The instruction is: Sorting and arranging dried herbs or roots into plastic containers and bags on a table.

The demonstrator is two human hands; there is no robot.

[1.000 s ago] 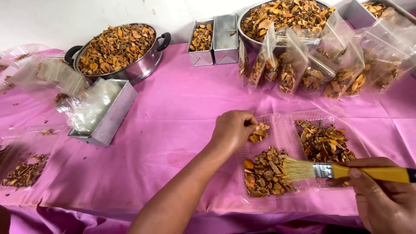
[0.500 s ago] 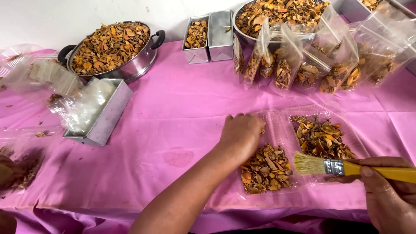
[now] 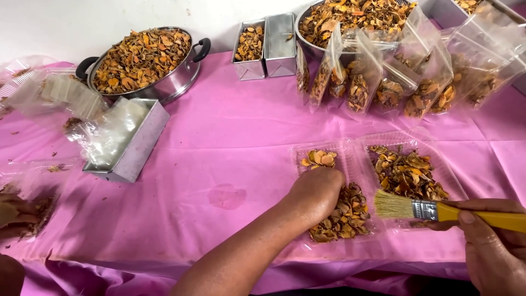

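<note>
Over the clear tray [image 3: 350, 151], left hand [image 3: 315, 192] cups dried chips [image 3: 342, 214]; right hand [image 3: 493, 246] grips a paintbrush [image 3: 433, 210].

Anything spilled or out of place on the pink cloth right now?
A faint darker stain marks the pink cloth just left of the left hand, like a damp spot. A few loose dried crumbs lie scattered on the cloth near the metal tin. Nothing else stands out.

We have one view only, from a camera worn on the head. It looks steeply down and forward across the pink-covered tabletop [image 3: 219, 159] toward the white wall [image 3: 82, 22] at its far edge. It sits close: our own forearms enter from the bottom edge, the tabletop filling the frame.
</note>
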